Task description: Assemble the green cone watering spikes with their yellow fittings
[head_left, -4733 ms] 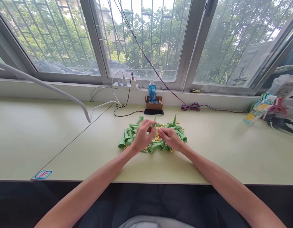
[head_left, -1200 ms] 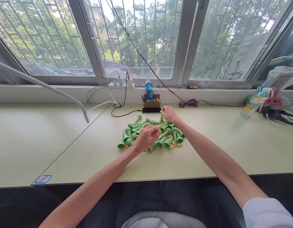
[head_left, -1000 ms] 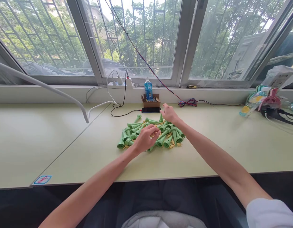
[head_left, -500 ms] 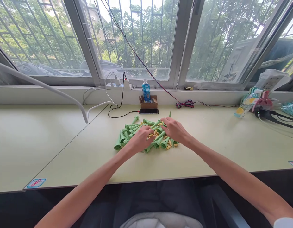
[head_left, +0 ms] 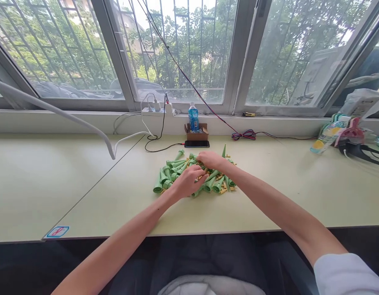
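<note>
A heap of green plastic cone-shaped spikes [head_left: 159,186] with ribbed open ends lies on the table, mixed with small yellow pieces [head_left: 224,190]. Over the front middle of the heap is my left hand [head_left: 191,180], its fingers curled inward and thumb close to them. My right hand [head_left: 212,159] reaches across the back of the heap, fingers bent down and held together. Whatever lies between the fingers of either hand is hidden or too small to name. One green spike [head_left: 224,150] points up behind my right wrist.
Behind the heap lie a black phone [head_left: 197,144] on a cable and a small cardboard box [head_left: 203,135] by a blue bottle [head_left: 193,116]. Coiled wire [head_left: 244,134] sits near the sill. A white tube [head_left: 85,123] arches at left; another bottle [head_left: 326,137] lies at right.
My right hand has moved left across the back of the heap, closer to my left hand, and its fingers have drawn together. My left hand stays over the same part. The view has shifted slightly.
</note>
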`<move>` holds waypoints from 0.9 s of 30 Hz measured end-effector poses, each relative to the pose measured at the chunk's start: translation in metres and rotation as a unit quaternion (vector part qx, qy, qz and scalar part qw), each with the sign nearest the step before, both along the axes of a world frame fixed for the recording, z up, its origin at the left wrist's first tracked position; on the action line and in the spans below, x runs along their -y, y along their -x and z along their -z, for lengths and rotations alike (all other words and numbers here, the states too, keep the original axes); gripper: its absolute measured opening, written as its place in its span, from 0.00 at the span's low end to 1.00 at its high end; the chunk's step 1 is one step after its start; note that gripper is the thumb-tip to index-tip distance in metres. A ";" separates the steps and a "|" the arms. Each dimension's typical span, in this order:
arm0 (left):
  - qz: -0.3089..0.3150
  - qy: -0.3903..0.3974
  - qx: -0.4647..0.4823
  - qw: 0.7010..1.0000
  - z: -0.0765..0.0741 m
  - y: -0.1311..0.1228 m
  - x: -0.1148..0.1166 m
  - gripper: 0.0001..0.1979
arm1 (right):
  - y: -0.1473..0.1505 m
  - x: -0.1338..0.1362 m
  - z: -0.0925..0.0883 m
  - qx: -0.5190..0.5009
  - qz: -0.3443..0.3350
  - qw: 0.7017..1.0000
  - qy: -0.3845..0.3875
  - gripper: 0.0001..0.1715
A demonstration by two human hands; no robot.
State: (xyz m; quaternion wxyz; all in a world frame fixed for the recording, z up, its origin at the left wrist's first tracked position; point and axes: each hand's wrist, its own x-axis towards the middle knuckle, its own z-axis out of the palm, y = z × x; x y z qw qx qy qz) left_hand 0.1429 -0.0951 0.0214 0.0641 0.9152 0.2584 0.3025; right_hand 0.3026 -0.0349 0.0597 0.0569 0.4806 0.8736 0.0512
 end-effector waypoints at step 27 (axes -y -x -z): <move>0.067 0.025 -0.040 0.997 -0.003 -0.005 0.018 0.14 | -0.052 -0.055 0.020 -0.344 0.162 0.920 -0.094 0.08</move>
